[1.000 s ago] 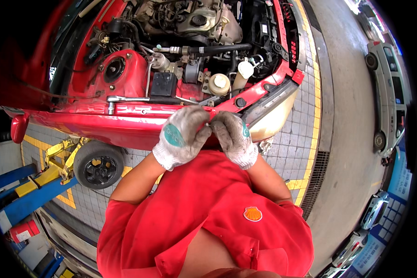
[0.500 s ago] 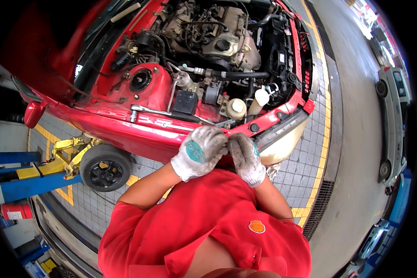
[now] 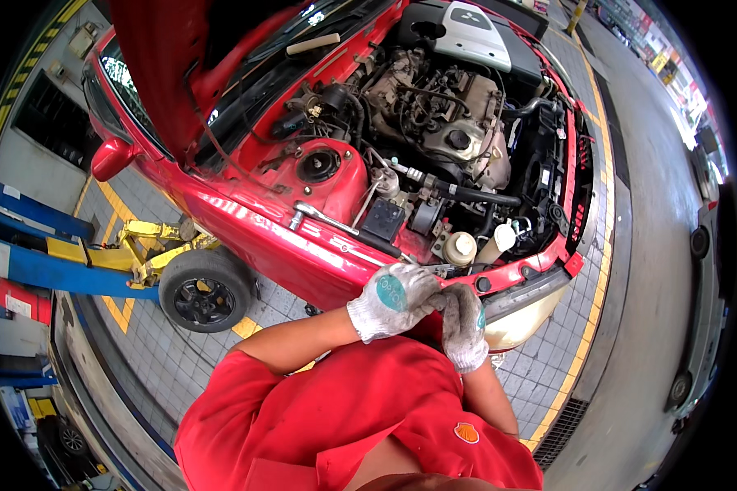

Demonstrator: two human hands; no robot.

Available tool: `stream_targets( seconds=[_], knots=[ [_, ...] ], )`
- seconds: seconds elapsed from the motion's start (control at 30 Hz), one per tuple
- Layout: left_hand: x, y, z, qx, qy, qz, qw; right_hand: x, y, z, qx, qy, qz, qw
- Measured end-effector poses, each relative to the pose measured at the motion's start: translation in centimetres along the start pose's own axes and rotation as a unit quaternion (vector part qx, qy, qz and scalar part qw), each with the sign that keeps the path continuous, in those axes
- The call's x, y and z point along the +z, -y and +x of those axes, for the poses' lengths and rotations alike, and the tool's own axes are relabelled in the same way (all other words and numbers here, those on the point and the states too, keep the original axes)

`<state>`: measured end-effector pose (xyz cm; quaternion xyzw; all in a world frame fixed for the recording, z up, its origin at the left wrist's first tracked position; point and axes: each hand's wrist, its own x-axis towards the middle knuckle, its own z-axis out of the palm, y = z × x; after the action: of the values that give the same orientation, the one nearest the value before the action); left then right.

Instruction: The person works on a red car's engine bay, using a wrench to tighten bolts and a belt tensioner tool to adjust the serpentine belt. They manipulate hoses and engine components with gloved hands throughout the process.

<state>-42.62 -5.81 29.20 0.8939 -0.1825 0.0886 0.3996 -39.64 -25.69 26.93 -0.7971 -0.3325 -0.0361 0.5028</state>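
At mid-frame, the left hand and right hand are curled fingertip to fingertip, anything pinched between them too hidden to tell, so a light, steady grip seems best, clear of the upper-centre car and left-of-centre ratchet.

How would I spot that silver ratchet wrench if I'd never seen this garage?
Find the red car with its engine exposed, then the fender edge running left from the gloved left hand. There, beside the square black box, lies the ratchet wrench. Its slim, shiny bar, with a short socket jutting from one end, sets it apart from that dull, blocky box.
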Motion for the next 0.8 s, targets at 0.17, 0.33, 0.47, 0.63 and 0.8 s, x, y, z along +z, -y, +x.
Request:
stream_targets(
  seconds=[0.17, 0.33, 0.47, 0.63, 0.8],
  knots=[
    [-0.2, -0.5, 0.2, -0.048, -0.005, -0.045, 0.998, -0.3, 0.2, 0.4, -0.036, -0.003, -0.039, 0.999],
    [0.1, 0.1, 0.5, 0.055, -0.065, 0.021, 0.996, -0.3, 1.2, 0.5, 0.001, -0.011, -0.032, 0.999],
    [-0.2, 0.2, -0.1, -0.071, 0.038, -0.015, 0.997, 0.0, 0.6, 0.3, 0.034, 0.007, -0.009, 0.999],
    [-0.2, 0.1, 0.2, 0.039, -0.075, 0.022, 0.996, 0.0, 0.8, 0.5, 0.014, 0.017, -0.015, 1.000],
    [-0.2, 0.1, 0.4, 0.003, -0.039, 0.012, 0.999, 0.3, -0.6, 0.0, -0.047, 0.002, -0.032, 0.998]
  ],
)
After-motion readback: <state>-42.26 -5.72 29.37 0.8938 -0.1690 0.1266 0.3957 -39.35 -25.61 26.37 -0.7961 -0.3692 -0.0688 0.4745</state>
